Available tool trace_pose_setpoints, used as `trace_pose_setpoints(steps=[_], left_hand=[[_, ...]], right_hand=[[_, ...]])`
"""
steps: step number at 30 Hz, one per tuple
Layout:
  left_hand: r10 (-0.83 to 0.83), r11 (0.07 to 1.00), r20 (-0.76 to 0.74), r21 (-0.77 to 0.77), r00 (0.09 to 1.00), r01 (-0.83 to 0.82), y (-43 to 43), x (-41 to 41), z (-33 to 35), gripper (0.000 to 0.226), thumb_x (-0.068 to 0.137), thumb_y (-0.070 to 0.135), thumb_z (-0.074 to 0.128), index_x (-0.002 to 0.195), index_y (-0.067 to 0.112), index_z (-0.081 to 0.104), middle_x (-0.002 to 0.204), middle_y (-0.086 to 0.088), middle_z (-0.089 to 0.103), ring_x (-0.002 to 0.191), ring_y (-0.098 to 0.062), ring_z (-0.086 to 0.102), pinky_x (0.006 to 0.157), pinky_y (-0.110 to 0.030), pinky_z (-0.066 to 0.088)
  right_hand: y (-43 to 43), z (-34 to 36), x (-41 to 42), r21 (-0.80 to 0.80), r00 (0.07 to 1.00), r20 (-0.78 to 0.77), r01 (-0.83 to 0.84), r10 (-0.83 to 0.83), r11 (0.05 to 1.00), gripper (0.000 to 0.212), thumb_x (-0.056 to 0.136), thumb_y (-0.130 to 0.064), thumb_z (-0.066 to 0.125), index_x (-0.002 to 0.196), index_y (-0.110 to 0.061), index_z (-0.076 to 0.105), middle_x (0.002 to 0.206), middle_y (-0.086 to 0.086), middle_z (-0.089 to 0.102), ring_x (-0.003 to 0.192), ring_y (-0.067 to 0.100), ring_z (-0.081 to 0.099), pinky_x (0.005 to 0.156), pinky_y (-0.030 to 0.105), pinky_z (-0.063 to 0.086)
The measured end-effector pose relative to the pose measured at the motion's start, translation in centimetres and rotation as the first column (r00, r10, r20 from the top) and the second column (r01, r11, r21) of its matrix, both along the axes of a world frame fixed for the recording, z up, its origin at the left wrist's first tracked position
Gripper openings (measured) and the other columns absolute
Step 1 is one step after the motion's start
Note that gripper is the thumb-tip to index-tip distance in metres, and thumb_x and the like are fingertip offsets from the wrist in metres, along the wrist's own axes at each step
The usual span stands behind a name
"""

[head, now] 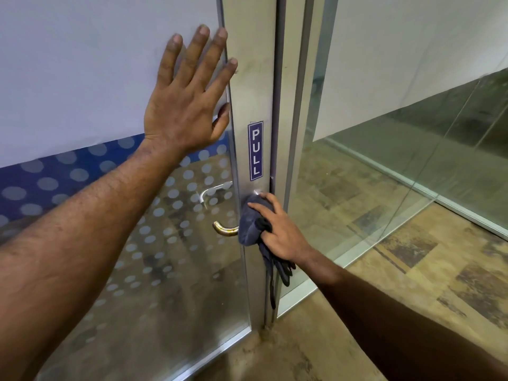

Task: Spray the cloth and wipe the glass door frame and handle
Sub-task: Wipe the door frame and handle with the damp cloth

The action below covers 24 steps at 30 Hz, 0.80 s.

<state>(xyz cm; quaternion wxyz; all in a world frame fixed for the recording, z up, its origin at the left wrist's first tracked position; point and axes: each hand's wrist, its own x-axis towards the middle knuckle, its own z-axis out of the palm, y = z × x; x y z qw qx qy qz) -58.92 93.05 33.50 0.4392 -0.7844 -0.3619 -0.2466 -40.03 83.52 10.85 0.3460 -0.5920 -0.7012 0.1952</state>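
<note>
My left hand (pixel 187 92) lies flat with fingers spread on the frosted glass of the door, its fingertips reaching the metal door frame (pixel 253 78). My right hand (pixel 277 229) presses a dark blue-grey cloth (pixel 251 221) against the frame where the metal handle (pixel 224 229) joins it. The cloth covers the handle's base; only the curved end shows at the left. A loose end of cloth hangs below my hand. A blue PULL sticker (pixel 255 151) sits just above the cloth.
A second handle (pixel 213 192) shows through the dotted glass on the door's far side. A fixed glass panel (pixel 412 160) stands to the right of the frame. Brown patterned floor (pixel 398 270) runs below. No spray bottle is in view.
</note>
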Motion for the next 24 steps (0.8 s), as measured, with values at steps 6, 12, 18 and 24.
trace_pose_setpoints(steps=[6, 12, 18, 24], left_hand=[[0.0, 1.0, 0.004, 0.001, 1.0, 0.0, 0.1, -0.2, -0.1, 0.068, 0.102, 0.05, 0.025, 0.161, 0.021, 0.011, 0.169, -0.014, 0.002, 0.156, -0.036, 0.004, 0.122, -0.053, 0.001], [0.005, 1.0, -0.002, -0.004, 1.0, -0.005, -0.1, -0.1, -0.1, 0.067, 0.101, 0.049, 0.027, 0.161, 0.02, 0.014, 0.169, -0.014, 0.003, 0.156, -0.036, 0.005, 0.121, -0.054, 0.001], [0.005, 1.0, 0.0, -0.007, 1.0, -0.005, 0.0, -0.1, 0.0, 0.067, 0.102, 0.048, 0.026, 0.161, 0.02, 0.013, 0.169, -0.015, 0.003, 0.155, -0.036, 0.005, 0.121, -0.053, 0.0], [0.001, 1.0, 0.009, -0.019, 1.0, -0.001, 0.0, -0.1, -0.1, 0.066, 0.102, 0.05, 0.026, 0.16, 0.021, 0.013, 0.169, -0.014, 0.004, 0.156, -0.036, 0.005, 0.121, -0.053, 0.0]], right_hand=[[-1.6, -1.9, -1.7, -0.038, 0.989, 0.144, -0.018, 0.023, 0.999, 0.085, 0.076, -0.023, 0.057, 0.152, -0.042, 0.025, 0.166, -0.01, 0.004, 0.153, 0.032, 0.001, 0.121, 0.054, 0.022], [-0.9, -1.4, 0.1, 0.014, 0.998, 0.058, 0.029, -0.029, 0.999, 0.079, 0.08, -0.006, 0.058, 0.152, -0.03, 0.035, 0.167, -0.003, 0.011, 0.148, 0.025, 0.029, 0.119, 0.037, 0.032], [-0.7, -0.8, -3.5, -0.067, 0.964, 0.201, 0.191, -0.174, 0.979, 0.089, 0.08, -0.01, 0.063, 0.153, -0.036, 0.021, 0.166, -0.004, -0.004, 0.152, 0.033, 0.014, 0.116, 0.044, 0.037], [-2.9, -3.4, -2.4, 0.032, 0.984, 0.165, 0.069, -0.074, 0.997, 0.101, 0.076, -0.003, 0.062, 0.155, -0.042, 0.015, 0.167, -0.011, -0.012, 0.154, 0.021, 0.002, 0.115, 0.033, 0.026]])
